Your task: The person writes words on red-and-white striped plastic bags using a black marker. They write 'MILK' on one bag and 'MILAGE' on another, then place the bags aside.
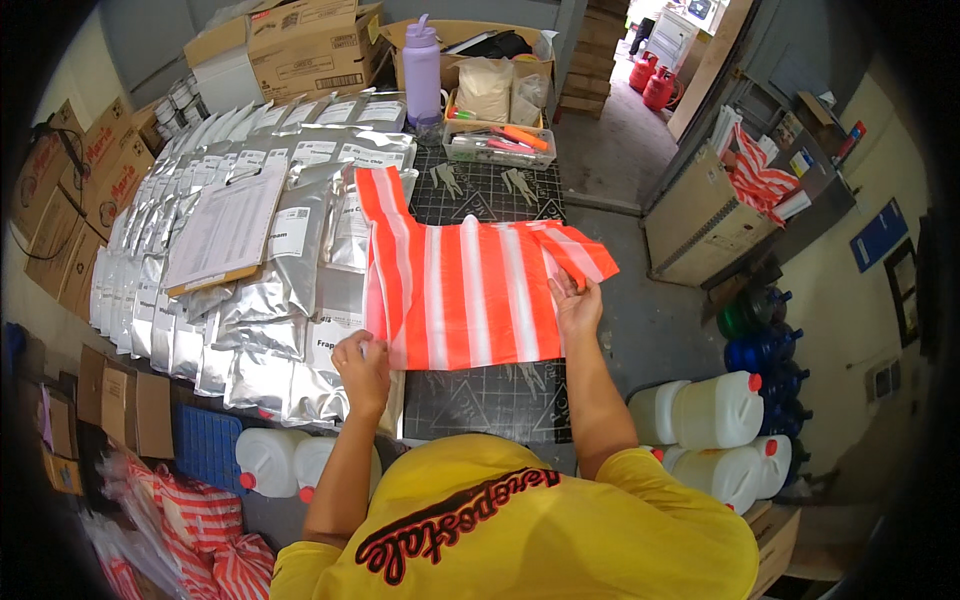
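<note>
A plastic carrier bag [470,290] with orange-red and white stripes lies spread over the dark patterned table top. Its two handle loops stick out at the far left and the far right. My left hand [362,372] pinches the bag near its lower left corner, beside the silver pouches. On the other side, my right hand [577,308] grips the bag's right edge, just below the folded right handle; some of its fingers are hidden by the plastic. Beside the bag, silver pouches [290,235] with white labels are heaped, and a clipboard with paper [228,222] rests on them.
A lilac bottle [422,72] and a clear bin of markers [498,143] stand at the table's far end, before cardboard boxes [310,50]. White jugs [715,410] sit on the floor at right. More striped bags [205,515] are piled at lower left. A doorway opens far right.
</note>
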Available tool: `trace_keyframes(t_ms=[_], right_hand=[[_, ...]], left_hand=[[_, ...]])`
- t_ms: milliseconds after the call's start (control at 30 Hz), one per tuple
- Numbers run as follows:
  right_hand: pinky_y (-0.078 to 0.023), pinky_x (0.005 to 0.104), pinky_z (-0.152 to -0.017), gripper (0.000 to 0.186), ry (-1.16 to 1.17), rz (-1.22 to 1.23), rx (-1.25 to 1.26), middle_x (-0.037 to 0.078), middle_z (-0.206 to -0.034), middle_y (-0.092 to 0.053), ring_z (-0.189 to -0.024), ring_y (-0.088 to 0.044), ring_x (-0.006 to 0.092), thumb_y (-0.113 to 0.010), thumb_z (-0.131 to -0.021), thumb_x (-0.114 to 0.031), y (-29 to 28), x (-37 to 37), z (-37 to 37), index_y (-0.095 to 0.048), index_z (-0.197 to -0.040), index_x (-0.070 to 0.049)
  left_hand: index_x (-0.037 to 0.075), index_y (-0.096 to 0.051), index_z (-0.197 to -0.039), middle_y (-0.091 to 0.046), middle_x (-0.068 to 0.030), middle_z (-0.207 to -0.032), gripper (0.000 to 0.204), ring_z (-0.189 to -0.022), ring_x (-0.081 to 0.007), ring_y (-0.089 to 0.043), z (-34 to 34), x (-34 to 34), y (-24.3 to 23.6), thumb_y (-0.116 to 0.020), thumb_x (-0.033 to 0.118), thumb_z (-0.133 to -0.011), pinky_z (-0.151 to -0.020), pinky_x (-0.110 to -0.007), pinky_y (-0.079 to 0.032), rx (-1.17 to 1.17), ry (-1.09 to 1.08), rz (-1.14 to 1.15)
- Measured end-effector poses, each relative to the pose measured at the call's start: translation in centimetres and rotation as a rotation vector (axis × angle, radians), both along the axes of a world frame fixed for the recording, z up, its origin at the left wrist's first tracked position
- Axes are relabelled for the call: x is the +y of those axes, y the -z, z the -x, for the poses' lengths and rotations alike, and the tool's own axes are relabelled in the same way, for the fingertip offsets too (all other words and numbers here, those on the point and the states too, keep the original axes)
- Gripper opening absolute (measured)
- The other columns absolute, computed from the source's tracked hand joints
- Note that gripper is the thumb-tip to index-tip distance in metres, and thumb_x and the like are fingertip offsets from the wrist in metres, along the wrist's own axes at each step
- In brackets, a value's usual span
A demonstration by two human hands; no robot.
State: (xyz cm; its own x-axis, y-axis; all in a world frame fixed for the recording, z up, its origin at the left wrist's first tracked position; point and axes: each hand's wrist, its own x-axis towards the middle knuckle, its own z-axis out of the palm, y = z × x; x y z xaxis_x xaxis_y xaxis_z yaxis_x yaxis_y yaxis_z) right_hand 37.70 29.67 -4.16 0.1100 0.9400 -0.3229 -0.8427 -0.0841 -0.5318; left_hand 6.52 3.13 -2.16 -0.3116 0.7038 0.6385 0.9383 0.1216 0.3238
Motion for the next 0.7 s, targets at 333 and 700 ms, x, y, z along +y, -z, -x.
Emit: trace_keyframes(t_ms=[333,700], right_hand=[[-0.048,0.0697,-0.108,0.021,-0.02,-0.078,0.027,0.021,-0.117,-0.065,-0.125,-0.063,0.0422,-0.054,-0.101,-0.019,0.7,-0.2,-0.2,-0.048,-0.084,-0.008],[-0.048,0.067,-0.11,0.018,-0.107,-0.146,0.019,0.02,-0.122,-0.064,-0.125,-0.062,0.04,-0.049,-0.103,-0.019,0.8,-0.2,-0.7,-0.054,-0.095,-0.004]], left_hand=[[0.012,-0.06,-0.126,-0.072,-0.0097,-0.115,0.052,-0.11,-0.0275,-0.068,0.0,0.0,-1.9,-0.083,0.028,-0.082,-0.091,-0.049,-0.039,-0.182,0.21,0.466],[0.01,-0.048,-0.149,-0.073,-0.0135,-0.125,0.07,-0.113,-0.035,-0.07,0.7,12.1,-7.5,-0.076,0.026,-0.087,-0.098,-0.058,-0.04,-0.461,0.015,0.418]])
